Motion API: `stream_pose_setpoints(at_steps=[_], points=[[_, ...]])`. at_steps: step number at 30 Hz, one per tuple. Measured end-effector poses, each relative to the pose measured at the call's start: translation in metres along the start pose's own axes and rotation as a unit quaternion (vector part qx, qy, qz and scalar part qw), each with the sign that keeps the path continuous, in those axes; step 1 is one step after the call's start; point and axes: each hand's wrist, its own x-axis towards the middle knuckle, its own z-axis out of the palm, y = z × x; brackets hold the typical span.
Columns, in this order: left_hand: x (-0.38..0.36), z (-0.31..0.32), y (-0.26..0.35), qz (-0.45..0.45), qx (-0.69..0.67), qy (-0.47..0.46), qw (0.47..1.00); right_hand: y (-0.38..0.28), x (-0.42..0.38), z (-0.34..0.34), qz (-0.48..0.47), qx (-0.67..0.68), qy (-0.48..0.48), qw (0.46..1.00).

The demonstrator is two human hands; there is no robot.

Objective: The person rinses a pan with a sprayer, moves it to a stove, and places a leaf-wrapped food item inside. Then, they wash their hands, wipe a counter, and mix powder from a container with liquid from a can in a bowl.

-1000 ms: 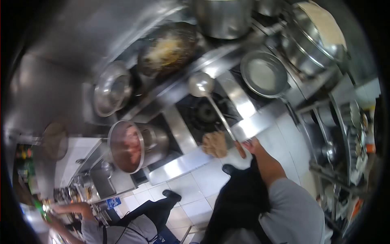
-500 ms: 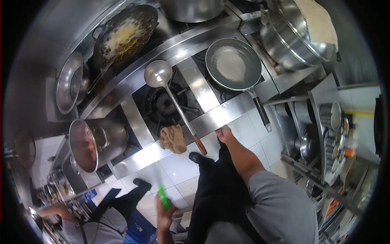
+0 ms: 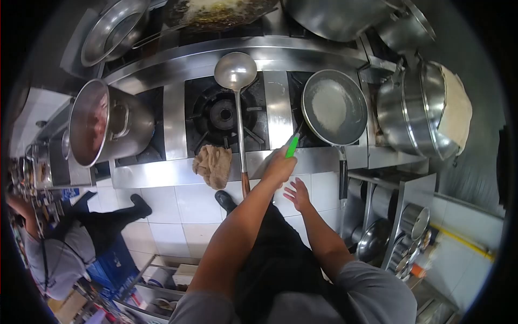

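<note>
My left hand (image 3: pixel 279 166) is closed around a green-handled tool (image 3: pixel 292 146) whose thin, dark far end points toward the pan; I cannot make out its exact kind. Beside that end sits a frying pan (image 3: pixel 353 121) on a burner, with a white powdery layer (image 3: pixel 329 105) in it and its black handle (image 3: pixel 343 178) pointing at me. Lower and to the right, my right hand (image 3: pixel 298 194) is empty, fingers spread, in front of the stove edge. A long ladle (image 3: pixel 236 70) lies across the middle burner, its wooden grip partly behind my left forearm.
A crumpled brown cloth (image 3: pixel 213 164) hangs on the stove's front edge. A tall pot (image 3: pixel 137 135) with reddish contents stands left, a cloth-draped steel pot (image 3: pixel 399 110) right. Behind are a wok (image 3: pixel 226 24) and large pots. Another person (image 3: pixel 65 243) works at far left.
My left hand has carried the green-handled tool up from low on the left to beside the pan. My right hand has left the stove edge and opened. The view has turned and shifted.
</note>
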Motion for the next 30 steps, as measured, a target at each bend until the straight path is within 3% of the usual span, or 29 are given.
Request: stream_pose_setpoints(at_steps=[3,7,9,16,19,21,23,25,27,30], points=[[0.035,0.022,0.005,0.013,0.051,0.032,0.998,-0.042,-0.034,-0.050,0.037,0.066,0.014,0.997],[0.040,0.036,0.022,-0.030,0.073,0.028,0.996,-0.086,-0.067,-0.122,-0.055,0.056,-0.098,0.992],[0.053,0.040,0.005,-0.023,0.084,0.013,0.996,-0.133,-0.105,-0.106,-0.027,0.074,-0.052,0.996],[0.053,0.042,0.011,-0.038,-0.060,-0.027,0.997,-0.180,-0.151,-0.092,-0.025,-0.022,-0.151,0.988],[0.054,0.046,0.011,-0.032,-0.114,-0.011,0.993,-0.177,-0.165,-0.085,-0.042,-0.141,-0.118,0.982],[0.061,0.042,-0.003,-0.025,-0.139,-0.011,0.990,-0.174,-0.179,-0.069,-0.060,-0.136,-0.081,0.986],[0.066,0.038,-0.016,-0.021,-0.128,-0.052,0.990,-0.167,-0.183,-0.068,-0.136,-0.286,0.022,0.948],[0.038,0.018,-0.016,-0.039,-0.102,-0.064,0.992,-0.167,-0.191,-0.063,-0.145,-0.290,0.053,0.944],[-0.001,-0.018,-0.012,0.046,-0.008,-0.050,0.998,-0.170,-0.185,-0.065,-0.139,-0.349,0.054,0.925],[-0.072,-0.092,-0.034,0.093,0.061,-0.080,0.991,-0.163,-0.190,-0.062,-0.149,-0.329,0.074,0.930]])
